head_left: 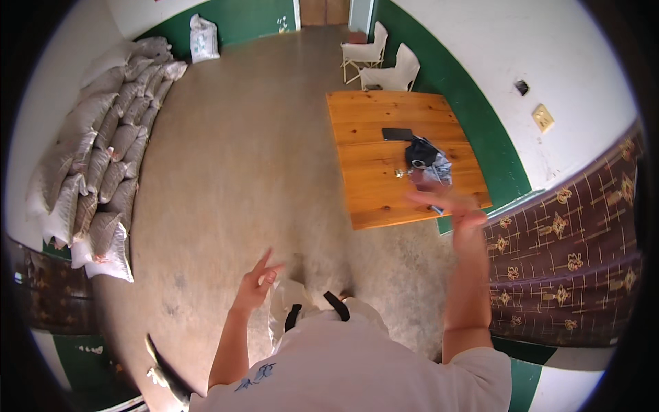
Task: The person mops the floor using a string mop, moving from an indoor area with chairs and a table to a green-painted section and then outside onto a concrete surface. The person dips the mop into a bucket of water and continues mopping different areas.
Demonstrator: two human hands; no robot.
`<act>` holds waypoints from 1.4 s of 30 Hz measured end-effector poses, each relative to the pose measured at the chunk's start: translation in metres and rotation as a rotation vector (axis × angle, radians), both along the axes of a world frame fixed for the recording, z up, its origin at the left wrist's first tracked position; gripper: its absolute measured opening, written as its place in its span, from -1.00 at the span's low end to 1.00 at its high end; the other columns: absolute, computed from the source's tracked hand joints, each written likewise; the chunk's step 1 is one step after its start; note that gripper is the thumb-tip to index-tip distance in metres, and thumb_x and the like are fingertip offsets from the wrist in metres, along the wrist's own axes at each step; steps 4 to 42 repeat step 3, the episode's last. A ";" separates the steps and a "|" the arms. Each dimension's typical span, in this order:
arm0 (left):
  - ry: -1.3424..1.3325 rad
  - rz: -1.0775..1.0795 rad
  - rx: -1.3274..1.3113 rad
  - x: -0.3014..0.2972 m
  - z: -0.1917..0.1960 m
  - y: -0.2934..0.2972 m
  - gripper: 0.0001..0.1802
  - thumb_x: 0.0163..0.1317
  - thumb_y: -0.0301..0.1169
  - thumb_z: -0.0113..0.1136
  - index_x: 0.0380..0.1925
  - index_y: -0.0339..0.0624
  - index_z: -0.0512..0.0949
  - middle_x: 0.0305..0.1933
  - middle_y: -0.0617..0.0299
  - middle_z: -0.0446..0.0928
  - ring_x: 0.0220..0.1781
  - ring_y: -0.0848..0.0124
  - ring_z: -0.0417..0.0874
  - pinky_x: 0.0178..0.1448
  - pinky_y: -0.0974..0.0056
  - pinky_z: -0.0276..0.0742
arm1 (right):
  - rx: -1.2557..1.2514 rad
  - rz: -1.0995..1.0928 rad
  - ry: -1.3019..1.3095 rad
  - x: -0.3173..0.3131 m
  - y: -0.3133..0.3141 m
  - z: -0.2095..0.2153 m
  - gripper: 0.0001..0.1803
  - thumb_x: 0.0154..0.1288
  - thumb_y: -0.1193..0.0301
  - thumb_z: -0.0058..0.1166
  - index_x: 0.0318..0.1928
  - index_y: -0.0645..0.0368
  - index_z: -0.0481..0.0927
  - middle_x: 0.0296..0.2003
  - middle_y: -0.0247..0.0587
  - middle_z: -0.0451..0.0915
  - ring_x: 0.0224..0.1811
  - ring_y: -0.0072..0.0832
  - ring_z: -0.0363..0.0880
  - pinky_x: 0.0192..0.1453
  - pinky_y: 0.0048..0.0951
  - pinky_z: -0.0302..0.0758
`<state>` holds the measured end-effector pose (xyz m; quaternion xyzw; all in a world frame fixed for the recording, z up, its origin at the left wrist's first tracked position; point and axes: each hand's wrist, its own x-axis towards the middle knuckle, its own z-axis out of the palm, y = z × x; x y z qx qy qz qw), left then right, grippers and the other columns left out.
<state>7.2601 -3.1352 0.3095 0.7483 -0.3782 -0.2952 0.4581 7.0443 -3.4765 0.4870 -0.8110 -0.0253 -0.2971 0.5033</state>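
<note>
My left hand point(257, 280) is raised in front of me over the concrete floor, fingers spread, holding nothing. My right hand point(453, 206) is blurred, stretched out with fingers apart by the near right corner of a wooden table point(371, 144); it holds nothing that I can see. On the table lie a flat dark rectangular object point(397, 134), a dark bundle with a crumpled plastic bag point(427, 161), and a small metal item point(402, 173). The hand is just short of the bag.
Stacked grey-white sacks point(103, 151) line the left wall, with one more sack point(204, 38) at the far wall. Two white folding chairs point(381, 62) stand behind the table. A brown patterned cloth point(570, 261) hangs on the right.
</note>
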 end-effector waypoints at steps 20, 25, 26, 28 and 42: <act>-0.450 -0.074 0.060 0.056 0.001 -0.050 -0.69 0.26 -0.32 0.06 0.01 -0.02 0.52 0.19 0.18 0.41 0.41 0.16 0.08 0.38 0.01 0.04 | -0.634 -0.203 -0.227 0.071 -0.024 0.071 -0.60 0.16 0.14 0.08 -0.20 0.22 0.66 0.18 0.17 0.26 0.34 -0.02 0.07 0.38 -0.02 -0.02; -0.450 -0.074 0.060 0.056 0.001 -0.050 -0.69 0.26 -0.32 0.06 0.01 -0.02 0.52 0.19 0.18 0.41 0.41 0.16 0.08 0.38 0.01 0.04 | -0.634 -0.203 -0.227 0.071 -0.024 0.071 -0.60 0.16 0.14 0.08 -0.20 0.22 0.66 0.18 0.17 0.26 0.34 -0.02 0.07 0.38 -0.02 -0.02; -0.450 -0.074 0.060 0.056 0.001 -0.050 -0.69 0.26 -0.32 0.06 0.01 -0.02 0.52 0.19 0.18 0.41 0.41 0.16 0.08 0.38 0.01 0.04 | -0.634 -0.203 -0.227 0.071 -0.024 0.071 -0.60 0.16 0.14 0.08 -0.20 0.22 0.66 0.18 0.17 0.26 0.34 -0.02 0.07 0.38 -0.02 -0.02; -0.450 -0.074 0.060 0.056 0.001 -0.050 -0.69 0.26 -0.32 0.06 0.01 -0.02 0.52 0.19 0.18 0.41 0.41 0.16 0.08 0.38 0.01 0.04 | -0.634 -0.203 -0.227 0.071 -0.024 0.071 -0.60 0.16 0.14 0.08 -0.20 0.22 0.66 0.18 0.17 0.26 0.34 -0.02 0.07 0.38 -0.02 -0.02; -0.450 -0.074 0.060 0.056 0.001 -0.050 -0.69 0.26 -0.32 0.06 0.01 -0.02 0.52 0.19 0.18 0.41 0.41 0.16 0.08 0.38 0.01 0.04 | -0.634 -0.203 -0.227 0.071 -0.024 0.071 -0.60 0.16 0.14 0.08 -0.20 0.22 0.66 0.18 0.17 0.26 0.34 -0.02 0.07 0.38 -0.02 -0.02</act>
